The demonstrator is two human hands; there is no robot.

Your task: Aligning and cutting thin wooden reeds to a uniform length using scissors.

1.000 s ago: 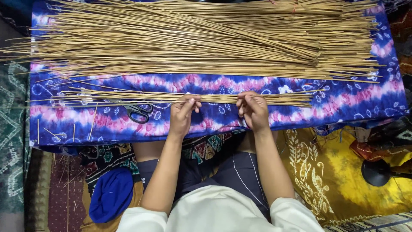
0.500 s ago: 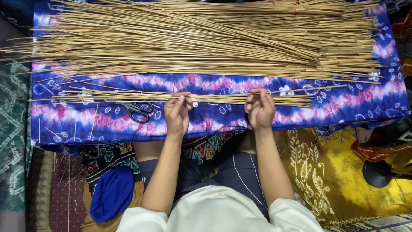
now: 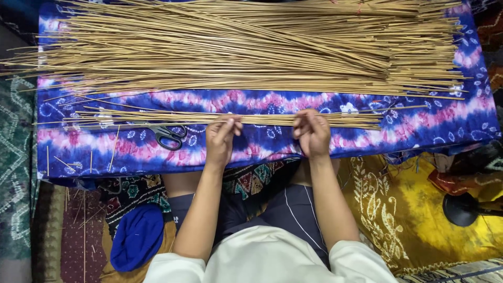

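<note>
Slippage is our worry: our left hand [image 3: 222,137] and right hand [image 3: 311,133] pinch the small bundle of thin bamboo sticks [image 3: 230,118] on the tie-dye cloth [image 3: 272,144], scissors [image 3: 168,136] at nine o'clock, and loose fingers could scatter it into the big heap [image 3: 251,47] at twelve.

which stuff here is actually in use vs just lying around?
In use: left hand and right hand on the small row of sticks; big pile of sticks; tie-dye cloth under them.

Lying about: scissors, blue fabric bundle, yellow patterned cloth, loose short sticks.
</note>
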